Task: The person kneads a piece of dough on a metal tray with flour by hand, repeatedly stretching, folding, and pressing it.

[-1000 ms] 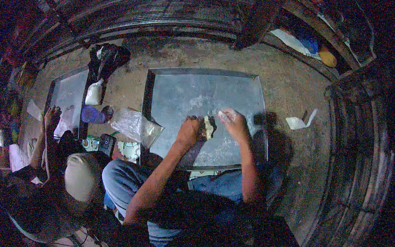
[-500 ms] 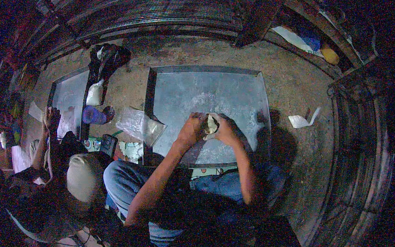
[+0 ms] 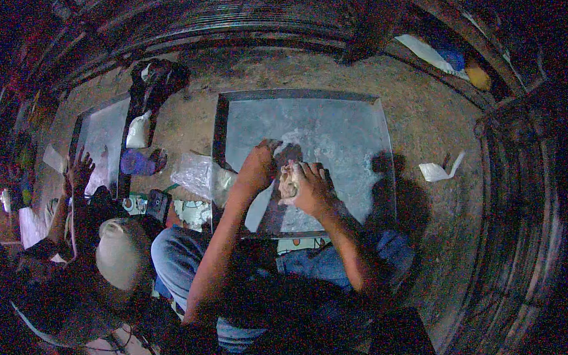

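Observation:
My right hand (image 3: 314,189) is closed round a pale, soft-looking dough lump (image 3: 288,181), held above a grey metal tray (image 3: 351,131) with a raised rim. Part of the lump is hidden by my fingers. Farther forward and to the left, my left hand (image 3: 261,161) reaches over the middle of the tray, apart from the lump. Its fingers are dim and partly hidden, so their grip is unclear. White powder (image 3: 301,138) is smeared on the tray just beyond my hands.
Left of the tray lie a clear plastic bag (image 3: 193,174), a purple cup (image 3: 136,162) and a tied white bag (image 3: 138,131). A co-worker's hand (image 3: 80,169) is over a second tray (image 3: 110,121). White paper (image 3: 433,171) lies to the right.
My left hand has come off the lump and moved forward and left. My right hand keeps the lump, now turned and slightly left. The co-worker's hand has spread its fingers.

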Demonstrator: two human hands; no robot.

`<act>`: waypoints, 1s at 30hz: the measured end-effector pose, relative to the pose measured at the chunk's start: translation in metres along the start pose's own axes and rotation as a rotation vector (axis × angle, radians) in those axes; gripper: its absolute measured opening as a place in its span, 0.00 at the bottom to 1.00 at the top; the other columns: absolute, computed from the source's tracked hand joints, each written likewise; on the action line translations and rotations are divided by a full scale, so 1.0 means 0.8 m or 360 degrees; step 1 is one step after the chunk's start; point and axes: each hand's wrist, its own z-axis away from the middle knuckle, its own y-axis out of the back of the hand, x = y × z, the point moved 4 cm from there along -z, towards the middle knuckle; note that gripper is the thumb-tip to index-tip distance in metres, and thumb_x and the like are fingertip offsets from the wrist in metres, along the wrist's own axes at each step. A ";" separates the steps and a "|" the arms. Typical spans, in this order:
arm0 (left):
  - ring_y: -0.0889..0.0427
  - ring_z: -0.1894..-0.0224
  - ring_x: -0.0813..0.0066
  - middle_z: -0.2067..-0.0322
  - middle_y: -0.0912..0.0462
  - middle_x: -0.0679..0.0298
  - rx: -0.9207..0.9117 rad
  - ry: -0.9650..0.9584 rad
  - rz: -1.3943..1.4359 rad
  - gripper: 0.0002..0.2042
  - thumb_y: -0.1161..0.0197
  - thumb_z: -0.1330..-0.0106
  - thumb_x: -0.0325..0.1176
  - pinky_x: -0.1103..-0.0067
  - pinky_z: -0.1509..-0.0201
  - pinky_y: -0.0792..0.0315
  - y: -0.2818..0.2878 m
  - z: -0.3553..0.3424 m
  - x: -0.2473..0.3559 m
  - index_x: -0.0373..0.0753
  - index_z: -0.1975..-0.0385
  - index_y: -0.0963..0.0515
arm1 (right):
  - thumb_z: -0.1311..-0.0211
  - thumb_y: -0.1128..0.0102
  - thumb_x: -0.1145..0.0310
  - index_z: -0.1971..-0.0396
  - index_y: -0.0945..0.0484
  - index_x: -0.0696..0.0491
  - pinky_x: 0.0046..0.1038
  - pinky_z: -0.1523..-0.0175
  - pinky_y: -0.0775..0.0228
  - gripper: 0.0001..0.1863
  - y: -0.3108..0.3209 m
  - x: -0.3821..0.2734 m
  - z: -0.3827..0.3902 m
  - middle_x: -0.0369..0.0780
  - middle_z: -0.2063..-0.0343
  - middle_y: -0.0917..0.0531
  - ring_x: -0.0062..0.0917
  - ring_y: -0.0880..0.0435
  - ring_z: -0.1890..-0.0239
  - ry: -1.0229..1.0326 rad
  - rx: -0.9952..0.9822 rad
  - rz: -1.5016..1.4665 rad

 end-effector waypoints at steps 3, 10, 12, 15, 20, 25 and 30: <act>0.20 0.56 0.46 0.58 0.20 0.48 -0.0399 -0.0189 -0.0228 0.17 0.38 0.43 0.31 0.63 0.51 0.25 -0.049 0.019 -0.027 0.37 0.53 0.23 | 0.61 0.24 0.55 0.44 0.29 0.55 0.38 0.44 0.35 0.42 -0.009 0.003 0.005 0.43 0.52 0.23 0.39 0.27 0.49 0.0119 0.0156 0.0066; 0.18 0.58 0.54 0.63 0.17 0.53 -0.0484 -0.0310 -0.0324 0.10 0.37 0.46 0.32 0.65 0.52 0.24 -0.115 0.063 -0.085 0.41 0.63 0.20 | 0.50 0.32 0.62 0.53 0.23 0.57 0.37 0.50 0.27 0.25 0.020 -0.027 0.002 0.46 0.61 0.18 0.40 0.20 0.55 0.0165 -0.0098 0.0010; 0.18 0.58 0.53 0.63 0.17 0.53 -0.0473 -0.0240 -0.0341 0.10 0.38 0.45 0.32 0.65 0.53 0.24 -0.119 0.060 -0.079 0.40 0.63 0.20 | 0.52 0.30 0.63 0.55 0.21 0.57 0.38 0.53 0.26 0.23 0.021 -0.013 -0.002 0.46 0.65 0.17 0.41 0.18 0.60 -0.0124 -0.0308 -0.0094; 0.17 0.59 0.54 0.62 0.17 0.52 -0.0611 -0.0154 -0.0383 0.10 0.38 0.44 0.33 0.65 0.54 0.23 -0.114 0.053 -0.071 0.40 0.63 0.20 | 0.53 0.30 0.67 0.60 0.18 0.56 0.35 0.58 0.23 0.18 0.016 0.020 0.007 0.46 0.68 0.14 0.34 0.14 0.65 -0.0192 -0.0143 -0.0375; 0.17 0.59 0.53 0.62 0.17 0.50 -0.0470 -0.0294 -0.0462 0.11 0.41 0.43 0.34 0.64 0.53 0.23 -0.114 0.064 -0.075 0.39 0.61 0.20 | 0.53 0.29 0.75 0.54 0.22 0.60 0.27 0.57 0.22 0.23 0.050 0.066 0.026 0.39 0.62 0.15 0.24 0.15 0.62 -0.0723 0.0270 -0.1806; 0.19 0.53 0.51 0.58 0.19 0.44 -0.0735 0.0079 -0.0519 0.15 0.42 0.40 0.35 0.63 0.50 0.24 -0.141 0.056 -0.116 0.35 0.57 0.23 | 0.47 0.34 0.80 0.50 0.25 0.59 0.29 0.51 0.24 0.22 0.043 0.098 0.018 0.41 0.56 0.17 0.27 0.16 0.56 -0.0711 0.0672 -0.2335; 0.23 0.46 0.49 0.52 0.22 0.44 -0.0282 0.0113 0.0535 0.26 0.39 0.37 0.38 0.65 0.38 0.32 -0.062 0.015 -0.004 0.36 0.40 0.31 | 0.45 0.37 0.81 0.40 0.34 0.57 0.30 0.45 0.26 0.31 0.045 0.082 0.020 0.42 0.49 0.22 0.29 0.21 0.48 -0.0850 0.0605 -0.2322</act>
